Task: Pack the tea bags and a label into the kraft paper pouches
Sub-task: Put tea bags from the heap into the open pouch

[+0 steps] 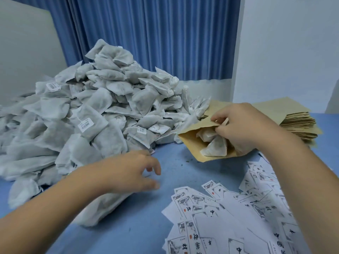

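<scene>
Head camera gives me both hands over the blue table point(132, 239). My right hand point(244, 129) grips 1 kraft pouch point(200, 125) at its mouth, fingers point(219, 118) curled round the upper lip and holding it open toward the left. Inside that pouch I can see white tea bags point(214, 148) bunched against the palm. The pouch lies on the table between the big heap of tea bags point(95, 107) and the stack of flat pouches point(295, 119) at the far right.

My left hand point(132, 173) hangs just above the table at the heap's near edge, fingers loosely bent and spread, holding nothing; it is slightly blurred. Printed labels point(216, 217) lie scattered at the near right, under my right forearm. A blue curtain point(156, 33) hangs behind the heap.
</scene>
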`<state>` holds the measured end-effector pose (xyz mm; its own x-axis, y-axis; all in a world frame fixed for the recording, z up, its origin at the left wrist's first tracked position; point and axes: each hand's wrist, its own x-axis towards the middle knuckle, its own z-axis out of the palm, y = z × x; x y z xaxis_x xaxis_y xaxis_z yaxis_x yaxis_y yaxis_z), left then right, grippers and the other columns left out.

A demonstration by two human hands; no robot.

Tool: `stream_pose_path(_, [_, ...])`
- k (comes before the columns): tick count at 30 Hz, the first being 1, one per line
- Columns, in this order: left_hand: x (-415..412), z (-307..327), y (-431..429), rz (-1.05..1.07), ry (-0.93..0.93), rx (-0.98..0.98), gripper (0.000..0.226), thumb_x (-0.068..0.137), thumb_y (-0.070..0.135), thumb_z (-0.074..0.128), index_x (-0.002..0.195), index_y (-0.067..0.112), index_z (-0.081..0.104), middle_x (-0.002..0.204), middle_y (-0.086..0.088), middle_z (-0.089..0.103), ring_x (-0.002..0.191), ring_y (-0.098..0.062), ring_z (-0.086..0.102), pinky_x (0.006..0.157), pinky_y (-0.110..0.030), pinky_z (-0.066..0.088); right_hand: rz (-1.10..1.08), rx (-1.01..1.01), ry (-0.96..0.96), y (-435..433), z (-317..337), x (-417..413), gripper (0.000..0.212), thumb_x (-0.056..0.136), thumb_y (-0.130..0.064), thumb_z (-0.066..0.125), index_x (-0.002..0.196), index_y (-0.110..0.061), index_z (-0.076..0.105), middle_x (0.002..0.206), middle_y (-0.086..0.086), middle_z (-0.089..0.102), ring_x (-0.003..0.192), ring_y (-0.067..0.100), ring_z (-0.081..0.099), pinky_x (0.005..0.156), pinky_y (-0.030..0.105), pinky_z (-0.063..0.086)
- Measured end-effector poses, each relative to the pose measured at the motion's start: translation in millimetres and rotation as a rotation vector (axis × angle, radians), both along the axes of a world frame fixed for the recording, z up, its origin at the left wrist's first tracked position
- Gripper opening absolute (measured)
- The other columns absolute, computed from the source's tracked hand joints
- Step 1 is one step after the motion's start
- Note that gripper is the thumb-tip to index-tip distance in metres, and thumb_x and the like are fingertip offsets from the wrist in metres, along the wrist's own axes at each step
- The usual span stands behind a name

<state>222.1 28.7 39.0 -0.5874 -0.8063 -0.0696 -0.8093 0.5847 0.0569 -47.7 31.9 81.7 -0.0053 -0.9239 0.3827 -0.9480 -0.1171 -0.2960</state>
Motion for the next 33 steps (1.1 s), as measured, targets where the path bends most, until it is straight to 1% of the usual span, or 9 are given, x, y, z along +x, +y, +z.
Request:
stream_pose_path(3, [28.7,-9.7,10.6,0.144,-0.183,0.038,0.055,0.078,0.064,0.059,0.127,0.047,0.040,0.123,0.018,0.037,0.104,-0.005,0.046,0.091,-0.029,0.043,-0.002,-0.001,0.027,0.6,1.7,2.5,0.030,0.078,-0.021,0.062,0.102,-0.036,0.070,0.098,-0.014,0.062,0.089,0.014,0.056,0.083,0.034,0.051])
stream_pose_path(5, [39.1,-17.4,16.3,0.212,-0.304,0.030,0.065,0.075,0.067,0.058,0.132,0.045,0.033,0.129,0.015,0.036,0.114,-0.013,0.047,0.086,-0.032,0.041,0.005,0.017,0.015,1.0,1.9,3.3,0.032,0.078,-0.021,0.062,0.102,-0.040,0.069,0.093,-0.017,0.058,0.085,0.011,0.055,0.081,0.032,0.050])
stream_pose_path(8, [45.9,-28.9,19.3,0.288,-0.359,0.022,0.065,0.077,0.060,0.059,0.131,0.037,0.034,0.124,0.008,0.040,0.110,-0.019,0.051,0.073,-0.031,0.037,0.012,0.037,-0.008,2.5,1.9,2.6,0.029,0.079,-0.021,0.062,0.090,-0.048,0.062,0.091,-0.017,0.060,0.081,0.008,0.056,0.079,0.031,0.050])
stream_pose_path(13, [49.8,-35.6,10.9,0.273,-0.184,-0.029,0.045,0.084,0.027,0.054,0.128,0.034,0.043,0.116,0.007,0.042,0.107,-0.020,0.053,0.079,-0.032,0.046,0.007,0.031,-0.039,3.7,3.3,0.4,0.029,0.079,-0.021,0.063,0.084,-0.050,0.060,0.089,-0.023,0.060,0.079,0.002,0.056,0.074,0.028,0.047])
stream_pose_path(17, [54.3,-28.7,0.3,0.223,-0.054,0.002,0.041,0.080,0.027,0.059,0.120,0.033,0.052,0.108,0.011,0.043,0.101,-0.013,0.050,0.084,-0.029,0.046,0.025,0.024,-0.043,5.0,6.2,-0.5,0.034,0.079,-0.021,0.064,0.073,-0.054,0.055,0.087,-0.025,0.058,0.077,-0.005,0.052,0.066,0.024,0.041])
stream_pose_path(21, [37.1,-22.6,-6.2,0.097,0.154,-0.164,0.030,0.080,0.025,0.060,0.110,0.029,0.057,0.092,0.013,0.044,0.088,-0.011,0.047,0.070,-0.022,0.037,0.044,0.037,-0.071,5.9,6.9,-2.3,0.034,0.079,-0.019,0.064,0.074,-0.052,0.058,0.091,-0.023,0.062,0.080,-0.004,0.055,0.068,0.025,0.044])
stream_pose_path(25, [-2.3,-17.5,-6.8,-0.052,0.481,-0.333,0.043,0.081,0.020,0.062,0.123,0.027,0.056,0.098,0.015,0.047,0.087,0.000,0.045,0.075,-0.012,0.033,0.052,0.017,-0.095,6.2,8.3,-6.3,0.029,0.080,-0.020,0.064,0.080,-0.049,0.064,0.090,-0.025,0.061,0.082,-0.004,0.054,0.066,0.019,0.042])
stream_pose_path(29, [-50.1,-10.1,-3.4,-0.150,0.689,-0.440,0.056,0.083,0.018,0.067,0.135,0.020,0.046,0.121,0.002,0.054,0.110,-0.013,0.051,0.093,-0.028,0.042,0.046,-0.037,-0.104,6.0,13.0,-11.7,0.028,0.080,-0.019,0.064,0.076,-0.047,0.065,0.082,-0.024,0.062,0.080,-0.004,0.056,0.067,0.018,0.044])
stream_pose_path(33, [-84.9,0.1,-4.6,-0.329,0.629,-0.630,0.041,0.078,0.009,0.068,0.117,0.005,0.060,0.114,-0.012,0.058,0.102,-0.030,0.057,0.080,-0.042,0.047,0.042,-0.078,-0.121,6.5,14.0,-13.1,0.027,0.082,-0.017,0.061,0.083,-0.042,0.070,0.078,-0.025,0.061,0.078,-0.007,0.055,0.063,0.009,0.038])
